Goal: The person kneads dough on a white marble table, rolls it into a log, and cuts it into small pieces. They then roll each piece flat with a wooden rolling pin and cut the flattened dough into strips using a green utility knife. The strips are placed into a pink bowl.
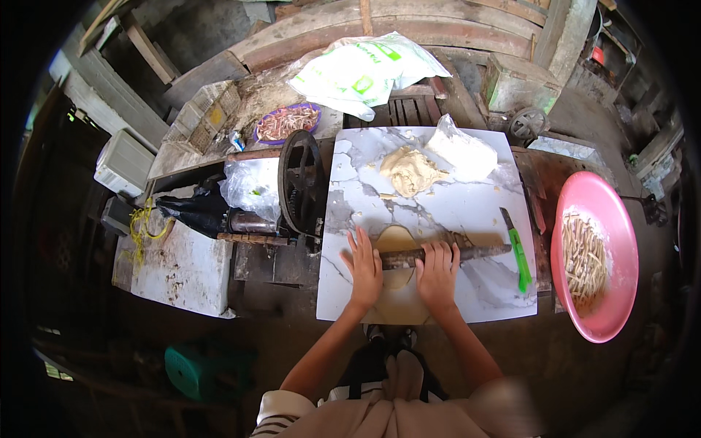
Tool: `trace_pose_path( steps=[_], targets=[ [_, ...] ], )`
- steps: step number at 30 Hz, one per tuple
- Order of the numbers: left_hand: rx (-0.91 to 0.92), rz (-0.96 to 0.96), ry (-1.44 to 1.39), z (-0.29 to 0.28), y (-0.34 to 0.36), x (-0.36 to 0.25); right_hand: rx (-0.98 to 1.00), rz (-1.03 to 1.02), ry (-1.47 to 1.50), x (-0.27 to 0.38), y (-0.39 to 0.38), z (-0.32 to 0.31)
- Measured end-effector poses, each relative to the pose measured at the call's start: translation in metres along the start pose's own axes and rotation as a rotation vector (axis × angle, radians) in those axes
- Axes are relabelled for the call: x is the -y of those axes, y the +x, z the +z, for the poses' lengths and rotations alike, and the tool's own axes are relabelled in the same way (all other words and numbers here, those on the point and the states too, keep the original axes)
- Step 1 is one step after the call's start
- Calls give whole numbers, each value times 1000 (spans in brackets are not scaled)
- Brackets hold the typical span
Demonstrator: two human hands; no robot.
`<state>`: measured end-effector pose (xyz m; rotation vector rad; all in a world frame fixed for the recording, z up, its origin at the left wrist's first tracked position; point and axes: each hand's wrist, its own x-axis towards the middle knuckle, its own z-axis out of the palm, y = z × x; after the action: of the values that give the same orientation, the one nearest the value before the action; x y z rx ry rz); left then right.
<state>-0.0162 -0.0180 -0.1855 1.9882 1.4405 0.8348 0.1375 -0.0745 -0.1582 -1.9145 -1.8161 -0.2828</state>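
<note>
Both hands, left (364, 269) and right (437, 274), press flat with fingers spread on the roller (438, 254) over a half-flattened dough sheet (398, 277) on the marble board (467, 212), while a dough lump (410, 171) waits unrolled and cut strips (584, 255) fill the pink basin (617, 219).

A pink basin (617, 219) of dough strips (583, 255) beside a green knife (519, 252).

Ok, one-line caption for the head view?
Both hands, left hand and right hand, press a rolling pin over flattened dough on a marble board.
</note>
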Motion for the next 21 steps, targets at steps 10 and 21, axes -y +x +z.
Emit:
trace_pose_path(
  steps=[10, 21],
  targets=[
    [-46, -32, -212, -38, -45, -14, 219, -335, 89, -29, 1, -39],
    [-227, -37, -136, -46, -37, -9, 220, -290, 308, -3, 17, -41]
  ],
)
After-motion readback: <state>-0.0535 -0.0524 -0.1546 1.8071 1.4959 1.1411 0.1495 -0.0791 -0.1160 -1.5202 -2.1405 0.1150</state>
